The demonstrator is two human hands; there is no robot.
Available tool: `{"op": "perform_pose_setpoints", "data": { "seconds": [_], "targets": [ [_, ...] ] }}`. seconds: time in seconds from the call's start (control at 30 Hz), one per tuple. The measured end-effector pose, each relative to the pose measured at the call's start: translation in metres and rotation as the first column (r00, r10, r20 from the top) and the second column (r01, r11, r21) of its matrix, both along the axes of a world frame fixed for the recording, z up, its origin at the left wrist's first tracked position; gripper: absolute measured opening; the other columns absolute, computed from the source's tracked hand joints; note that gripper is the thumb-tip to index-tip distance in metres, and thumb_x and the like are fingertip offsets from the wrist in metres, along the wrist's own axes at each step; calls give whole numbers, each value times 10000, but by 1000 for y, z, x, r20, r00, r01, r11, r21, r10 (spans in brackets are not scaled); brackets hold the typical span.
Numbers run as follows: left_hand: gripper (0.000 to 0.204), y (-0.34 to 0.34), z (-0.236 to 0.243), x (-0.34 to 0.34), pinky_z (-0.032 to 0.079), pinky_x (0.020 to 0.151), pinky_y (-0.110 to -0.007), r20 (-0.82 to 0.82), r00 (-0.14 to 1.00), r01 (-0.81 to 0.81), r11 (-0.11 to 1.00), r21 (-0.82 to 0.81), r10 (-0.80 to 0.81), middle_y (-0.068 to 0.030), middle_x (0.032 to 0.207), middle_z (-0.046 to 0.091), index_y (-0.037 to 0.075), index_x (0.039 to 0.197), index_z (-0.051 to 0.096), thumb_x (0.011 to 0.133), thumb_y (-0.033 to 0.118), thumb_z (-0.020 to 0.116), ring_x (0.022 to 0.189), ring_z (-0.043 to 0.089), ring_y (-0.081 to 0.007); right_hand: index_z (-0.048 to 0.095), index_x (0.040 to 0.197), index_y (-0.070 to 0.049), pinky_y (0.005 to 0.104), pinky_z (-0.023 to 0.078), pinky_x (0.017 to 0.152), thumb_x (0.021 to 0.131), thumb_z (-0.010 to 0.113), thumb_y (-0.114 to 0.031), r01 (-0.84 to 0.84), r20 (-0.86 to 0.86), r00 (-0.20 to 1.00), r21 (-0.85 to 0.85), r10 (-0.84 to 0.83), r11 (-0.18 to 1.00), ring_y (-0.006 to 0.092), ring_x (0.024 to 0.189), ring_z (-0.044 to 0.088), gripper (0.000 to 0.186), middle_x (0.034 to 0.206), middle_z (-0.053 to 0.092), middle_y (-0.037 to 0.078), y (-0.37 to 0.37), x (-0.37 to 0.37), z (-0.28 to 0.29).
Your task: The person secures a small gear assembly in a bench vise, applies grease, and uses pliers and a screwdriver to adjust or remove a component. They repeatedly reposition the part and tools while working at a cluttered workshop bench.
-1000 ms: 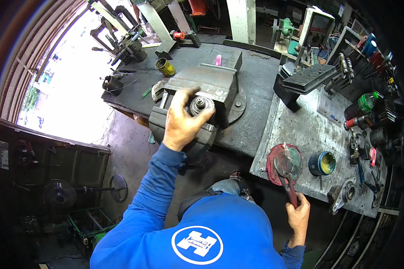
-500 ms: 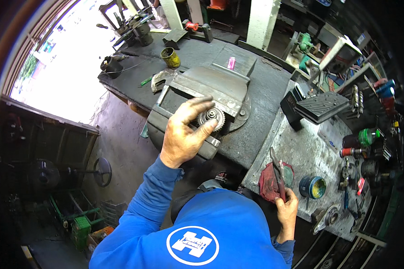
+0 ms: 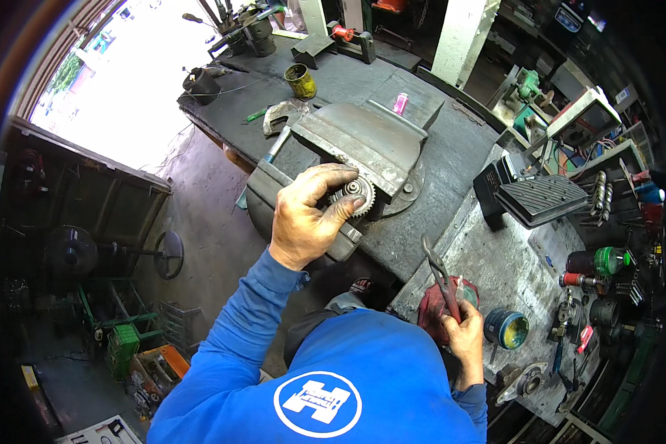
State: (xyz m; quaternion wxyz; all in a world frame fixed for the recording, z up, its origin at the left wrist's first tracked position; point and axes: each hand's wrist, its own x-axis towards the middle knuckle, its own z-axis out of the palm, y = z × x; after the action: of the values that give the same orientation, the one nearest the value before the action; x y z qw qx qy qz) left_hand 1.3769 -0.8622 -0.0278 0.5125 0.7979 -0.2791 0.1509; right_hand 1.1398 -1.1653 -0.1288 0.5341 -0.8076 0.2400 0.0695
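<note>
A bench vise (image 3: 351, 144) stands at the corner of the dark workbench. A toothed metal gear (image 3: 363, 194) with a stub at its centre sits between the vise jaws. My left hand (image 3: 307, 214) curls over the gear, thumb and fingers closed at its near edge and side. How the jaws grip below is hidden. My right hand (image 3: 465, 333) is wrapped round the red handles of pliers (image 3: 442, 277), whose dark head points up toward the vise. Behind the pliers, a crumpled red cloth (image 3: 429, 307) lies at the edge of the metal-topped side table.
On the workbench (image 3: 451, 159) are a yellow can (image 3: 300, 81), a pink can (image 3: 400, 103) and a green-handled tool (image 3: 257, 115). The side table (image 3: 488, 244) bears a blue tin of grease (image 3: 506, 328), a flanged metal part (image 3: 527, 383) and a black ridged case (image 3: 544, 198).
My right hand has lifted the pliers off the cloth area and slightly toward the vise, turning their head up-left. My left hand stays on the gear. The view has shifted a little.
</note>
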Motion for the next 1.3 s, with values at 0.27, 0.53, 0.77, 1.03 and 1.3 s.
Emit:
{"op": "perform_pose_setpoints", "data": {
  "seconds": [0.27,0.53,0.77,1.03,1.3],
  "targets": [
    [387,4,5,1,543,1043,-396,-71,995,64,997,-34,-67,-194,1218,759,-27,1213,746,854,92,830,1198,708,-325,709,1167,63,376,568,837,841,734,-98,-27,-22,999,-40,26,999,217,894,719,365,959,768,173,-8,-9,-7],
    [422,-8,1,-2,555,935,-326,-222,974,-64,992,-106,39,-98,1075,741,-21,1108,729,764,111,936,1039,689,-169,704,1163,73,384,569,828,844,742,-128,-19,5,1000,-79,20,997,242,891,731,379,959,769,199,-5,-12,-9],
    [404,5,3,7,555,966,-346,-131,987,82,994,-74,-91,-145,1195,739,-18,1137,745,776,90,893,1075,711,-239,695,1158,92,383,568,832,830,758,-144,-26,14,1000,-54,27,998,252,892,734,408,956,768,204,0,-7,-13],
    [485,-3,1,8,555,962,-414,-11,1000,9,999,51,-9,-184,1150,732,-10,1132,725,771,250,919,1107,707,-320,715,1129,72,401,563,833,830,763,-136,-21,-17,1000,-119,20,993,263,874,727,368,942,762,207,12,-1,-11],
    [374,-10,1,8,561,829,-389,-158,987,-47,998,-38,41,-128,993,764,21,967,745,700,184,952,922,738,-294,718,1117,72,387,559,823,839,762,-133,16,-62,998,-116,-23,993,234,868,713,348,935,764,182,32,6,-4]
  ]
}}
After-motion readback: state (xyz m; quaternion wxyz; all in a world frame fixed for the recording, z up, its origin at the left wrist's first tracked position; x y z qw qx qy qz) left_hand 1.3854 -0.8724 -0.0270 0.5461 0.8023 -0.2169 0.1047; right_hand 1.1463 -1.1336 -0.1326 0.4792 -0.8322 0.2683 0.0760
